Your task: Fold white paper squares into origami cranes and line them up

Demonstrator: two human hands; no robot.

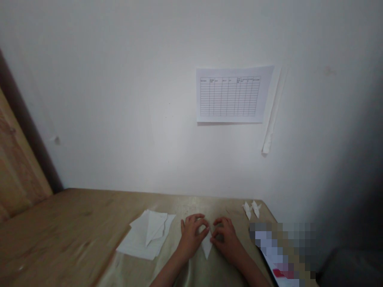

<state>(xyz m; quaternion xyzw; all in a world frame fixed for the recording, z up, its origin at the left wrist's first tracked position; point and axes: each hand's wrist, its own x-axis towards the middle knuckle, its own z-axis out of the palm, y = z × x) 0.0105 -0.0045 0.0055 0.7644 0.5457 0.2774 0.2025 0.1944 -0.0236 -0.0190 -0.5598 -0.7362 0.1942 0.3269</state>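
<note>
Single head-worn view, facing a nearby wall (119, 99), table (74, 223) low in frame

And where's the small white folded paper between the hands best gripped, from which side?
Likely pinch the folded paper by its tapered tip, from the near side: it points toward the person, uncovered, while the left hand and right hand crowd the farther part.

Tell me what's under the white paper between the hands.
Tabletop shows around the lower tip of the paper; the surface directly beneath is covered. Fingers hide part of the paper's upper end.
</note>
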